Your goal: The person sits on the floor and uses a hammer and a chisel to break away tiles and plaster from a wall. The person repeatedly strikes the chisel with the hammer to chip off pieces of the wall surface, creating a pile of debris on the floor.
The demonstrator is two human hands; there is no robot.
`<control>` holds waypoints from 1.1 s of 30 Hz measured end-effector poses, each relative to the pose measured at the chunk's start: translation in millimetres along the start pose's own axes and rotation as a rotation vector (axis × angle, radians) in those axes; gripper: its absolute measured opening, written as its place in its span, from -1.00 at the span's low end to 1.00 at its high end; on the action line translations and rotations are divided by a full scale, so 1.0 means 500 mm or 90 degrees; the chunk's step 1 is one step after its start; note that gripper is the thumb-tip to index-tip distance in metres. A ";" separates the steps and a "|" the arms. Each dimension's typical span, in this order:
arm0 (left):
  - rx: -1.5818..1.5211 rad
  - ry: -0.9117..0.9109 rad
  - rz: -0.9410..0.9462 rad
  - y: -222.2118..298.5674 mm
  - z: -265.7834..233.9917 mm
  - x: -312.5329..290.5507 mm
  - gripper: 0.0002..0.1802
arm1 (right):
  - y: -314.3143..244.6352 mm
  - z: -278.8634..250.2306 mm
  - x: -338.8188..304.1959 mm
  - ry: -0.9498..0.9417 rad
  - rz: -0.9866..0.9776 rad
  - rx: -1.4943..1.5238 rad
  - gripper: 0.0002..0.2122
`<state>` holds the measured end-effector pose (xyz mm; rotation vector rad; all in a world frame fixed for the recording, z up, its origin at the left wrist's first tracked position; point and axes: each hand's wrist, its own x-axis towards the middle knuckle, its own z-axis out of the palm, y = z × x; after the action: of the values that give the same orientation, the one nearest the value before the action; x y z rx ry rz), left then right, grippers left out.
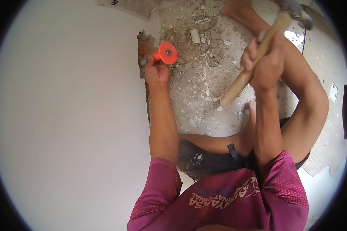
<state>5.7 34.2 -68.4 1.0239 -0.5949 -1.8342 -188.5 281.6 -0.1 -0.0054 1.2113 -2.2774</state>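
My left hand (157, 72) is closed round a chisel with a round orange hand guard (164, 47); the metal striking end shows in the guard's middle. The chisel's tip is hidden, its shaft lying close to a broken patch (145, 40) at the edge of the white wall. On the right, my right hand (269, 65) grips the wooden handle of a hammer (235, 89). The hammer's metal head, raised at the upper right and slightly blurred, is well apart from the chisel.
Broken plaster and rubble (204, 77) cover the floor between my arms. A short white tube piece (195, 36) lies among them. The white wall (65, 115) fills the left side. My bent legs (306, 84) take up the right. A flat sheet (131, 7) lies at the top.
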 end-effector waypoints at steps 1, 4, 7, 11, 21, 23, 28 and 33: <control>-0.016 0.000 -0.003 0.005 -0.003 -0.001 -0.76 | -0.056 -0.014 0.023 0.000 -0.058 0.072 -0.44; -0.036 -0.001 -0.003 0.015 -0.008 0.004 -0.75 | -0.083 -0.024 0.022 0.090 -0.169 0.188 -0.42; -0.025 -0.010 -0.013 -0.012 0.036 0.010 -0.75 | 0.095 0.022 -0.056 0.036 -0.173 0.338 -0.50; 0.013 0.062 -0.010 -0.030 0.031 0.012 -0.74 | 0.326 0.063 -0.089 -0.203 0.055 -0.255 -0.62; 0.015 -0.024 -0.056 -0.055 0.032 0.005 -0.80 | 0.111 -0.066 0.006 0.017 0.150 -0.059 -0.57; 0.031 -0.020 -0.042 -0.053 0.034 0.007 -0.81 | 0.085 -0.070 0.013 0.039 0.116 -0.042 -0.56; 0.004 0.030 -0.001 -0.011 0.037 0.046 -0.81 | 0.006 -0.077 0.017 0.061 0.051 -0.003 -0.54; -0.038 0.038 0.007 -0.009 0.039 0.063 -0.79 | -0.069 -0.092 0.041 0.074 -0.040 -0.007 -0.54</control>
<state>-20.1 8.0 -73.8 1.0291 -0.5061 -1.7952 -233.8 322.2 -6.1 0.0865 1.2990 -2.3544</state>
